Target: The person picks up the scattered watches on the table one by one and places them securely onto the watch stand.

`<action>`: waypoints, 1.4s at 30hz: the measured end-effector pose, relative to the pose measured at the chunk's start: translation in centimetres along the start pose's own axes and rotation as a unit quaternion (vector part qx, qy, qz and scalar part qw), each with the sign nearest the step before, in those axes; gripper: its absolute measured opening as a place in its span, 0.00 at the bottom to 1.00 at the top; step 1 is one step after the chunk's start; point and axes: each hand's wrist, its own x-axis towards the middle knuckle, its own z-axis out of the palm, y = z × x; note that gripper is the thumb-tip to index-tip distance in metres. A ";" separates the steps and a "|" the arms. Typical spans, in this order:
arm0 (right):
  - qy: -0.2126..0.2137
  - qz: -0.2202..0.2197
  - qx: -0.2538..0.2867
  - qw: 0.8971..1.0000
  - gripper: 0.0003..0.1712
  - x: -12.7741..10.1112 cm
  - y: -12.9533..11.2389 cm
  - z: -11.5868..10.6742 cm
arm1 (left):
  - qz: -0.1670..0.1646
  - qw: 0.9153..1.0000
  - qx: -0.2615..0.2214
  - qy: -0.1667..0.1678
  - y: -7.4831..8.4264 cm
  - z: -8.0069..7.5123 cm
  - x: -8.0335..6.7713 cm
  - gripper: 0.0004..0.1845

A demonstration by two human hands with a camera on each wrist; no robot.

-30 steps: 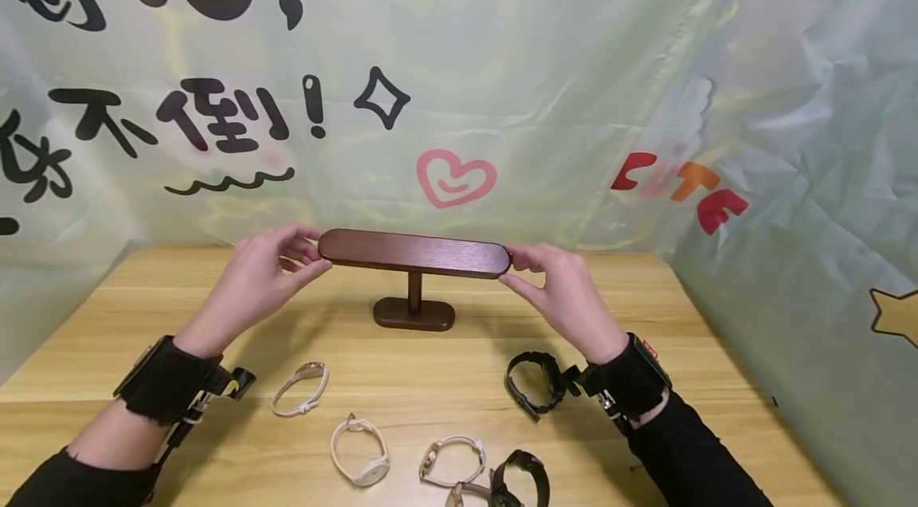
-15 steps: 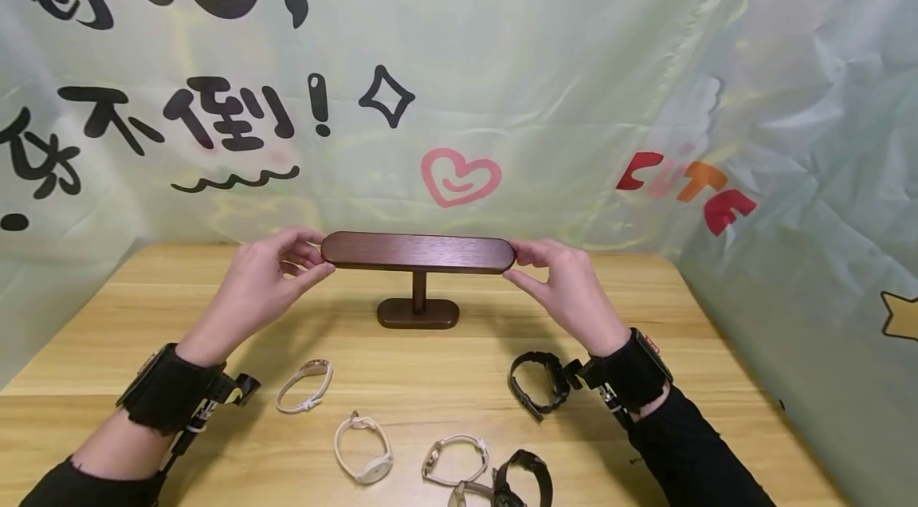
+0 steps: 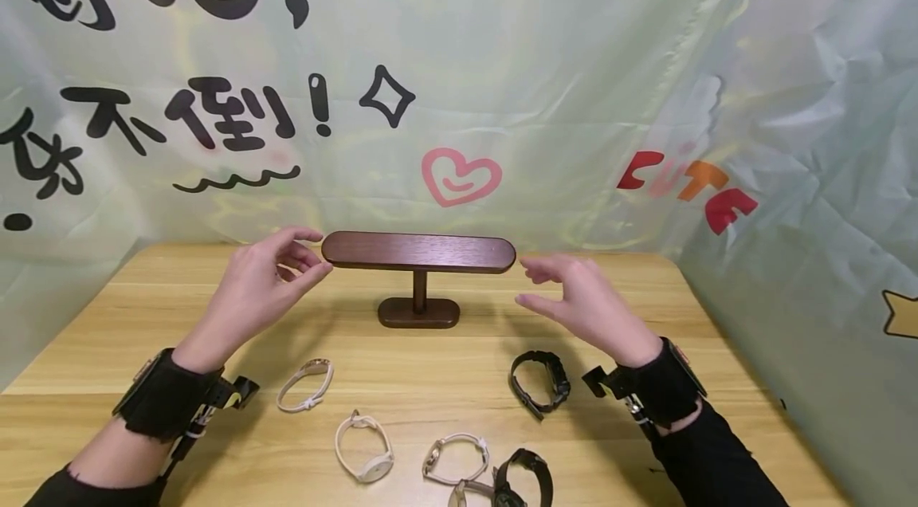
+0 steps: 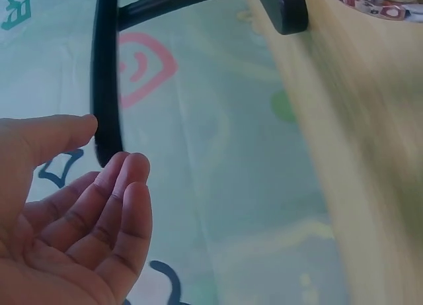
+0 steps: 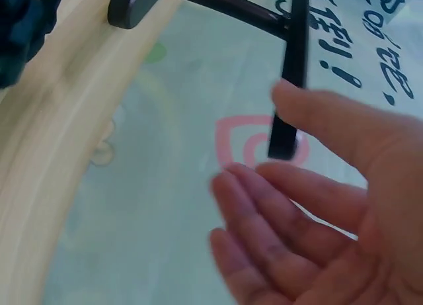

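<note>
A dark brown wooden T-bar display stand [image 3: 418, 252] stands upright on the table, its bar level and bare. My left hand [image 3: 261, 280] is at the bar's left end with fingers loosely bent; in the left wrist view the thumb [image 4: 73, 131] lies right beside the bar [image 4: 108, 87], and whether it touches is hard to tell. Off the right end, a small gap separates my right hand [image 3: 584, 300] from the bar, thumb and fingers spread. Nearest that hand on the table lies a black watch [image 3: 539, 383]; a white-strapped watch [image 3: 305, 386] lies nearer my left.
Toward the front are a cream watch [image 3: 364, 450], a thin white-strapped watch [image 3: 456, 459], and a dark watch [image 3: 522, 479] against a brown-strapped one [image 3: 469, 491]. A printed curtain [image 3: 545, 92] hangs behind the wooden table [image 3: 610, 443] and along its right side.
Both hands held the bar's ends earlier, and the bar was turned slightly to level. My right hand has since let go and moved right; the left has loosened with little movement.
</note>
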 end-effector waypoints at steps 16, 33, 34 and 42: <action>-0.209 0.023 -0.064 0.976 0.52 -4.8 1.2 -1.4 | 0.096 0.995 0.009 -0.037 3.9 0.4 -1.8 0.10; -0.225 0.004 -0.057 0.973 0.44 -5.3 2.2 0.5 | 0.101 0.991 0.013 -0.083 5.1 1.6 -2.5 0.11; -0.228 0.005 -0.051 0.972 0.43 -5.3 2.2 0.6 | 0.101 0.991 0.014 -0.086 5.1 1.6 -2.5 0.11; -0.242 0.024 -0.020 0.970 0.38 -5.2 2.4 0.8 | 0.105 0.990 0.015 -0.095 5.3 1.8 -2.6 0.12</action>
